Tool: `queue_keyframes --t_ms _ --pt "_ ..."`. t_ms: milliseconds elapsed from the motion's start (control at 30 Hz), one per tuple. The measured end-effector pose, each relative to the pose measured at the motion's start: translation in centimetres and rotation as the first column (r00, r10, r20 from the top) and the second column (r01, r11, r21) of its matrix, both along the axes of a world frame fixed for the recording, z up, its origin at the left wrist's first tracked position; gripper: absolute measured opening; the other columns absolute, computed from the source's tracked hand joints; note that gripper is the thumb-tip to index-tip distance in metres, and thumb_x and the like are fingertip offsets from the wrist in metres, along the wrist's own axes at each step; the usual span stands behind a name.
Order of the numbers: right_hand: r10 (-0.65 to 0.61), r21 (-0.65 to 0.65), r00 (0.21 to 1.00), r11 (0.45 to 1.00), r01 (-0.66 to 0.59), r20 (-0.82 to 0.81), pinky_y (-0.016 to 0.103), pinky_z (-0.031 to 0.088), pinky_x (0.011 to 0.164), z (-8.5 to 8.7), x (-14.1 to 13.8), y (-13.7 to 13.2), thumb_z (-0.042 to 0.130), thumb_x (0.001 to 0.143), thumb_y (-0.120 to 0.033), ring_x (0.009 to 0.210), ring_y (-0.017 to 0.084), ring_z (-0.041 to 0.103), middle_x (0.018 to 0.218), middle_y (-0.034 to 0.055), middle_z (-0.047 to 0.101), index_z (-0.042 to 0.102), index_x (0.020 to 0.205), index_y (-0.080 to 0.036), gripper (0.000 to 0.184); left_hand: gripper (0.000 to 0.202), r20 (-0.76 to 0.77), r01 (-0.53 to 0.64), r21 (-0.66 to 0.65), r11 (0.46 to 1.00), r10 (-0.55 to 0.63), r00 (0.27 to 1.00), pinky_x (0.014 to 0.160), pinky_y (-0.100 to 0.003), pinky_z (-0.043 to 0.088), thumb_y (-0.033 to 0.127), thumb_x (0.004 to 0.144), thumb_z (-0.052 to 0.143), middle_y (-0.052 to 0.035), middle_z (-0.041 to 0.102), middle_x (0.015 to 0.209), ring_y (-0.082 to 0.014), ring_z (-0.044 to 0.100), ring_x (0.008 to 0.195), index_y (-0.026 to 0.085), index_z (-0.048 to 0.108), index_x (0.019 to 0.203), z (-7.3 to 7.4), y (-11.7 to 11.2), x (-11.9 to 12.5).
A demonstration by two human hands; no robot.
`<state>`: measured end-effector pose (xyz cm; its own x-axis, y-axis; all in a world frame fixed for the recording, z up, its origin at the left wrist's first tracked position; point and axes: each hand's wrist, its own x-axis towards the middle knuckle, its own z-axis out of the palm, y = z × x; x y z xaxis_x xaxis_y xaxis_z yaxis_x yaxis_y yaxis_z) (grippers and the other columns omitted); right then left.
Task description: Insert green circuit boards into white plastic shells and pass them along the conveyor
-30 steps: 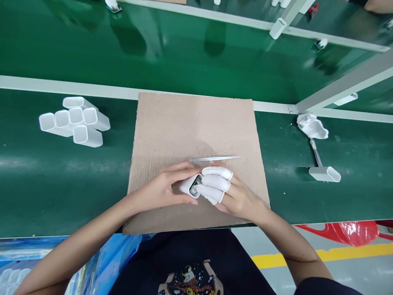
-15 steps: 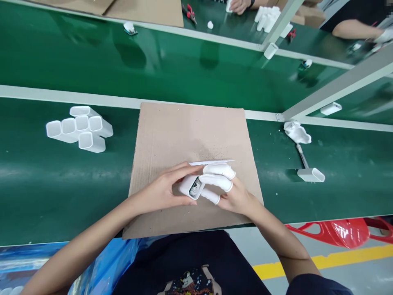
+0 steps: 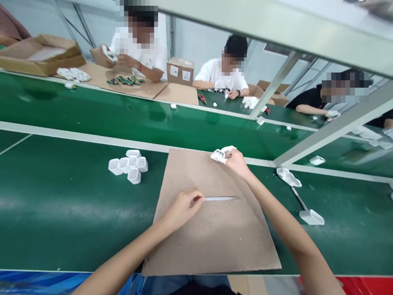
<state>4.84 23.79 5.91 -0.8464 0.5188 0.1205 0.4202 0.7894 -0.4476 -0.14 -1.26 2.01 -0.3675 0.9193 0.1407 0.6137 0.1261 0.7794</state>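
My left hand (image 3: 184, 209) is closed over the middle of the cardboard sheet (image 3: 181, 254). Its fingertips pinch the left end of a thin, pale, flat strip (image 3: 219, 198), which tapers to the right; I cannot make out its exact kind. Farther off, my right hand (image 3: 235, 157) reaches to the sheet's back edge, white covers on its fingers. It grips a white plastic housing (image 3: 217, 155) whose open end shows something inside. Dark specks are scattered on the cardboard beside the strip.
Several white housings (image 3: 132, 164) stand grouped at left on the green bench (image 3: 61, 196). To the right lie a crumpled white cloth (image 3: 288, 177), a thin rod (image 3: 298, 197) and another housing (image 3: 311, 217). A slanted metal post (image 3: 322, 131) rises nearby. Co-workers sit across the belt (image 3: 144, 112).
My right hand has carried the housing away to the cardboard's far edge. My left hand has let go of the housing and taken hold of the strip. The view has tilted up.
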Motion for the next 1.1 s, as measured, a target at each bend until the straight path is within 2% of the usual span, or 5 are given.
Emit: queue_keyframes --t_ms 400,533,667,800,1100 --pt "-0.111 0.282 0.989 0.956 0.078 0.103 0.037 0.054 0.079 1.1 -6.8 3.0 0.058 0.092 -0.031 0.090 0.017 0.063 0.103 0.0064 0.064 0.061 0.106 -0.013 0.023 0.017 -0.363 0.101 0.010 0.995 -0.091 0.927 0.067 -0.029 0.047 0.020 0.082 0.054 -0.0022 0.066 0.067 -0.0181 0.062 0.068 0.018 0.056 0.065 -1.1 0.2 0.5" --pt "0.217 0.352 0.969 0.904 -0.244 0.115 0.034 0.051 0.081 2.9 -8.5 -2.3 0.045 0.095 -0.021 0.091 0.020 0.065 0.096 0.0096 0.069 0.069 0.092 -0.012 0.025 0.016 -0.379 0.066 0.011 0.998 -0.057 0.924 0.064 -0.031 0.047 0.006 0.075 0.052 -0.0037 0.067 0.071 -0.0200 0.064 0.069 0.021 0.053 0.069 -0.6 -0.3 0.8" --pt "0.621 0.326 0.746 0.673 -0.665 0.239 0.029 0.045 0.088 2.6 -11.8 -11.5 0.055 0.091 -0.024 0.096 0.019 0.065 0.092 0.0066 0.071 0.070 0.083 -0.018 0.018 0.024 -0.358 -0.034 0.004 0.999 0.033 0.933 0.060 -0.034 0.046 0.002 0.074 0.046 -0.0045 0.065 0.073 -0.0218 0.064 0.068 0.024 0.052 0.077 -0.1 -0.8 0.6" --pt "0.706 0.339 0.628 0.532 -0.776 0.329 0.033 0.045 0.080 1.4 -14.7 -18.1 0.058 0.090 -0.025 0.091 0.025 0.066 0.091 0.0142 0.070 0.067 0.083 -0.012 0.018 0.023 -0.317 -0.121 0.001 0.993 0.115 0.941 0.061 -0.035 0.046 0.005 0.075 0.044 -0.0064 0.065 0.077 -0.0243 0.065 0.071 0.023 0.053 0.087 -0.3 -0.7 -0.6" --pt "0.579 0.356 0.743 0.652 -0.669 0.334 0.025 0.039 0.062 3.1 -12.0 -15.7 0.052 0.088 -0.019 0.080 0.019 0.066 0.090 0.0059 0.071 0.066 0.089 -0.016 0.015 0.022 -0.164 -0.262 0.081 0.962 0.272 0.948 0.080 -0.045 0.046 0.005 0.071 0.040 -0.0094 0.059 0.092 -0.0272 0.058 0.089 0.017 0.052 0.085 -1.1 -0.1 -1.5"
